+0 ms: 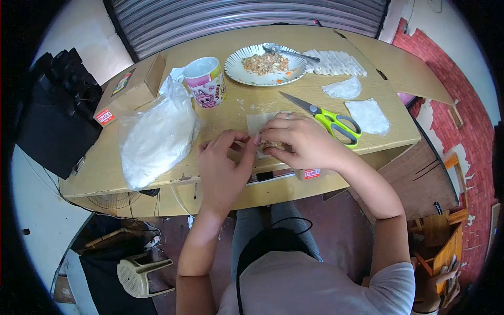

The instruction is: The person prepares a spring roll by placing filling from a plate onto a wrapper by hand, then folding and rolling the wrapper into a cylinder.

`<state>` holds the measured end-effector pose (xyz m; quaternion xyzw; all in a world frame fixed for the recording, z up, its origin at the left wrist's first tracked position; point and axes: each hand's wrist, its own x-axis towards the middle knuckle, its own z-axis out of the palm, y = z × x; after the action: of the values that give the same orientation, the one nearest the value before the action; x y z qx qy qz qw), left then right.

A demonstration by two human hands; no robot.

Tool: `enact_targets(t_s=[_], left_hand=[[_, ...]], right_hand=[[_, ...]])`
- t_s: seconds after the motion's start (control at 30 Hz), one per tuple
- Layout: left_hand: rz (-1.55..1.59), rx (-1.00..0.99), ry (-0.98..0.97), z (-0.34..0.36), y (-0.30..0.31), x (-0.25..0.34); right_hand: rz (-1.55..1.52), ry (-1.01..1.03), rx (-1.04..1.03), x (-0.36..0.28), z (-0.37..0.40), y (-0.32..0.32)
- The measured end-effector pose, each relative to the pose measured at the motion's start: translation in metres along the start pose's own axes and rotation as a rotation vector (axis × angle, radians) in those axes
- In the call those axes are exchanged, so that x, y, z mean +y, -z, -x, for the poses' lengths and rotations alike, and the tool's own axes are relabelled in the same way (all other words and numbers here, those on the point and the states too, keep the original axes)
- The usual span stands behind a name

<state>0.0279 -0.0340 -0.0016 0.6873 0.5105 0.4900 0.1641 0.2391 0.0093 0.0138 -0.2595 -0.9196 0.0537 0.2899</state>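
A thin pale spring roll wrapper (255, 122) lies near the table's front edge, with a small mound of chopped filling (270, 145) on it. My right hand (304, 137), a ring on one finger, cups over the filling with its fingers curled against it. From the left, my left hand (227, 160) meets it, thumb and fingers closed at the wrapper's near-left edge. The hands cover much of the wrapper. Beyond them stands a paper plate (234, 70) of minced filling with a metal spoon (291, 52). Scissors (336, 124) with green handles lie beside my right hand.
Left of my hands sit a plastic bag (157, 136) of white contents, a patterned mug (206, 86) and a cardboard box (134, 86). Rolled wrappers (336, 63) line up at the back right, near a folded wrapper (342, 88) and a square wrapper stack (367, 116).
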Motion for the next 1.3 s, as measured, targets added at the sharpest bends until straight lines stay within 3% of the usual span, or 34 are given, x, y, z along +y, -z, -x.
enact_targets(t_s=[0.27, 0.43, 0.57, 0.6, 0.9, 1.03, 1.1, 1.2, 1.3], left_hand=[[-0.233, 0.114, -0.257, 0.016, -0.011, -0.009], [-0.294, 0.079, -0.346, 0.016, -0.01, -0.011], [-0.333, 0.059, -0.454, 0.015, -0.009, -0.016], [-0.33, 0.055, -0.455, 0.015, -0.008, -0.016], [-0.343, -0.01, -0.454, 0.013, -0.004, -0.014], [-0.331, -0.013, -0.464, 0.013, -0.004, -0.015], [-0.327, -0.018, -0.469, 0.012, -0.005, -0.017], [-0.323, -0.003, -0.505, 0.011, -0.005, -0.018], [-0.308, -0.014, -0.504, 0.011, -0.004, -0.018]], right_hand=[[-0.053, -0.095, -0.03, -0.004, 0.001, 0.006], [-0.116, -0.141, 0.023, -0.003, 0.015, 0.028], [0.092, -0.402, -0.037, -0.011, 0.04, 0.062], [0.109, -0.506, -0.098, -0.012, 0.043, 0.065], [0.014, -0.745, -0.191, -0.014, 0.035, 0.057], [-0.067, -0.786, -0.12, -0.014, 0.032, 0.054], [-0.127, -0.664, 0.005, -0.006, 0.036, 0.048], [-0.195, -0.667, 0.046, -0.008, 0.031, 0.047], [-0.054, -0.744, -0.063, -0.018, 0.03, 0.053]])
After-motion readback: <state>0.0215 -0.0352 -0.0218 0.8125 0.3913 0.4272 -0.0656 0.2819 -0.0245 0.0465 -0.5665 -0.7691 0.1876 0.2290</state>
